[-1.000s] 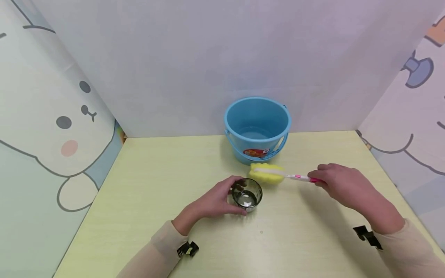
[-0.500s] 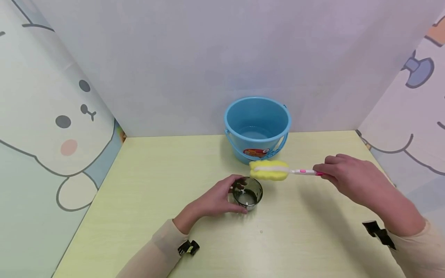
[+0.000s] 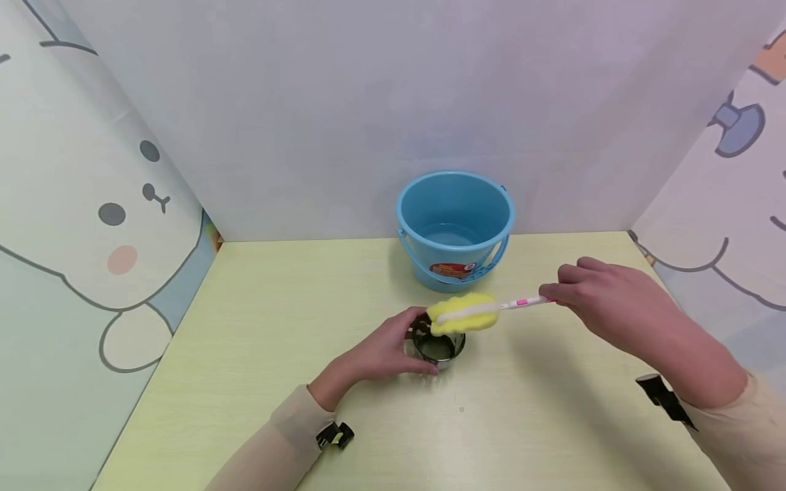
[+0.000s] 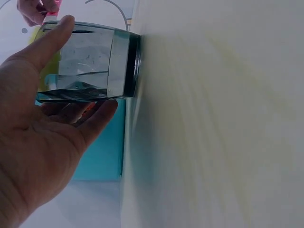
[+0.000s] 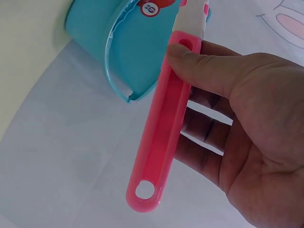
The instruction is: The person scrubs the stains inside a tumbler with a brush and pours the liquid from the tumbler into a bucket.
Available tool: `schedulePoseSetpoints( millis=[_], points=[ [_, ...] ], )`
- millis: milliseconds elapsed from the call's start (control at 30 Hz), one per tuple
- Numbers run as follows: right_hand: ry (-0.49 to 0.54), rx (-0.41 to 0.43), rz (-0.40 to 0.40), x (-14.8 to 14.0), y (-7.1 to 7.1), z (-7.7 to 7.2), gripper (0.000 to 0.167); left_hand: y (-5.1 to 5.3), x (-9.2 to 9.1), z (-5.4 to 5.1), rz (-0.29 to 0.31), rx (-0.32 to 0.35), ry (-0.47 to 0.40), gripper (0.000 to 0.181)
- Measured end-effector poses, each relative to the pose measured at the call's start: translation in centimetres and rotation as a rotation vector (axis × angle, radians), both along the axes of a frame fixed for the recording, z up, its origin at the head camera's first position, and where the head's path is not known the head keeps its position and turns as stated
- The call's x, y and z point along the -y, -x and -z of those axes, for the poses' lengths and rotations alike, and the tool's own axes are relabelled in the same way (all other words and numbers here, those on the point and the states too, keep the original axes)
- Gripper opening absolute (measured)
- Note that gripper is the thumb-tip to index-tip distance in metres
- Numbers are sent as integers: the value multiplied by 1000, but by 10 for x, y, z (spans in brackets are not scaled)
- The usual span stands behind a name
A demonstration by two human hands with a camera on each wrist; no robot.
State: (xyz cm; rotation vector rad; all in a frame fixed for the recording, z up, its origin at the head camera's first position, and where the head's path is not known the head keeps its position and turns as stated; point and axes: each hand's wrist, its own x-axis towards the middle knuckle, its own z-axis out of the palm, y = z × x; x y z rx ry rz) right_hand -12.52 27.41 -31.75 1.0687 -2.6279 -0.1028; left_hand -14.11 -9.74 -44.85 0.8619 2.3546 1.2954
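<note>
My left hand (image 3: 389,349) grips a dark tinted glass cup (image 3: 437,349) from its left side, thumb on the near side and fingers around the far side. The cup stands upright on the table, as the left wrist view also shows. In my right hand (image 3: 620,310) is a sponge cup brush with a yellow foam head (image 3: 469,315). Its pink handle (image 5: 159,128) lies between thumb and fingers in the right wrist view. The foam head is over the cup's far right rim, tilted slightly down to the left, and hides part of the opening.
A light blue bucket (image 3: 454,256) with a lowered handle and a red label stands behind the cup, seemingly with some water at its bottom. The pale yellow table (image 3: 276,300) meets a plain back wall (image 3: 381,109). Side panels with cartoon drawings flank the table.
The brush rose and drew slightly right, away from the cup's rim, then swung left and tilted down over the cup's opening. My left hand and the cup have barely moved.
</note>
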Motion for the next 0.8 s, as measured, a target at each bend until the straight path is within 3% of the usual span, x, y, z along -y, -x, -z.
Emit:
schedulePoseSetpoints(
  millis=[333, 800],
  points=[
    [-134, -55, -26, 27, 1, -18, 52, 1, -3, 1, -1, 19, 1, 95],
    [-209, -249, -152, 65, 5, -31, 53, 1, -4, -1, -14, 24, 11, 95]
  ],
)
